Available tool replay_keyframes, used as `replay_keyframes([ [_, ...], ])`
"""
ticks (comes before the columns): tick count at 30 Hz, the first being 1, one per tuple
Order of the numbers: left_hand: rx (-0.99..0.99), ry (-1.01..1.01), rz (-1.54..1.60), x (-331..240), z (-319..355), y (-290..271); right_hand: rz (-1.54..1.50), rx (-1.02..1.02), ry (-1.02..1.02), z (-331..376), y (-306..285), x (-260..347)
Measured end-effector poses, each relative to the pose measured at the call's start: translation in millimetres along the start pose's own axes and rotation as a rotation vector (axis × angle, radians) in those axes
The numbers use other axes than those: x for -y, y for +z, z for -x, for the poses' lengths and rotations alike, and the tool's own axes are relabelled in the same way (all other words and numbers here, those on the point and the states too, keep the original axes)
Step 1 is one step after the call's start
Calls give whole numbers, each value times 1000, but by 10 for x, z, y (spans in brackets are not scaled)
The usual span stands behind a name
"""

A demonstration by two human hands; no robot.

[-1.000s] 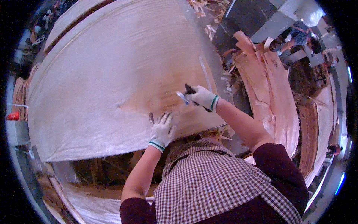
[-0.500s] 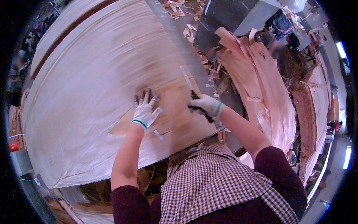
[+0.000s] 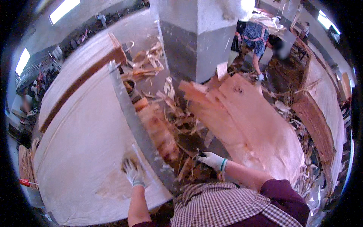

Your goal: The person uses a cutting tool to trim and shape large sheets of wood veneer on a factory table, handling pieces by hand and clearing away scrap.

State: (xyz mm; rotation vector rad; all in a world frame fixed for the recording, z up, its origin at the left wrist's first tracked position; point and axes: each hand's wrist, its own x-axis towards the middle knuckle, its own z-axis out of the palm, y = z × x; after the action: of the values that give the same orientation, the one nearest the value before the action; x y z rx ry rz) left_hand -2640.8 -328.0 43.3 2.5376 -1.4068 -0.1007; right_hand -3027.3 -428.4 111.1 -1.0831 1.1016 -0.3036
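Observation:
My left hand (image 3: 133,173), in a white glove with darkened fingertips, lies with its fingers spread on a broad pale wood veneer sheet (image 3: 79,132). Just beside it on the sheet is a tan veneer piece (image 3: 113,185). Off to the right, past the sheet's edge, my right hand (image 3: 212,160) is closed round the dark handle of a knife (image 3: 201,153). Its blade is hard to make out against the scraps behind it. That hand hovers close to a stack of reddish veneer sheets (image 3: 253,121).
A grey strip (image 3: 132,113) borders the pale sheet on the right. Veneer scraps (image 3: 170,90) litter the floor beyond. A square pillar (image 3: 181,53) rises ahead. At the far right a co-worker (image 3: 253,36) bends over more veneer.
The view has swung up and to the right, bringing in the pillar and co-worker. My right hand has moved with the knife from above the sheet to beyond its right edge.

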Motion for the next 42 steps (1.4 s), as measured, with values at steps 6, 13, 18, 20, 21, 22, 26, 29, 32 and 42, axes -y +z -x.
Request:
replay_keyframes([
  [6, 28, -33, -64, -47, 26, -65, -68, -152, 24, -421, -804, 938],
  [13, 26, -26, -52, -45, 59, -61, -107, -239, -420, -1523, -1231, 2557],
  [18, 100, -145, 26, -166, -151, -150, 1113, -596, -898, -2519, -1898, 3537],
  [20, -189, 20, -39, -384, -340, -349, 847, -659, -827, -2907, -2031, 4010],
  [21, -244, 62, 12, -482, -493, -533, 754, -687, -798, -3145, -2032, 4271],
  [22, -301, 100, 60, -586, -696, -720, 793, -725, -797, -3373, -2017, 4523],
  [26, -373, 228, 176, -1057, -1692, -1130, 1490, -904, -818, -4324, -2306, 5370],
  [29, -395, 268, 148, -1405, -2281, -1395, 1049, -843, -682, -4837, -2005, 5764],
  [32, -338, 379, 289, -1836, -3075, -1455, 432, -715, -978, -5380, -2147, 6031],
  [42, -223, 733, 1119, -3121, -5227, -1617, 226, 259, -1038, -4179, -504, 5478],
])
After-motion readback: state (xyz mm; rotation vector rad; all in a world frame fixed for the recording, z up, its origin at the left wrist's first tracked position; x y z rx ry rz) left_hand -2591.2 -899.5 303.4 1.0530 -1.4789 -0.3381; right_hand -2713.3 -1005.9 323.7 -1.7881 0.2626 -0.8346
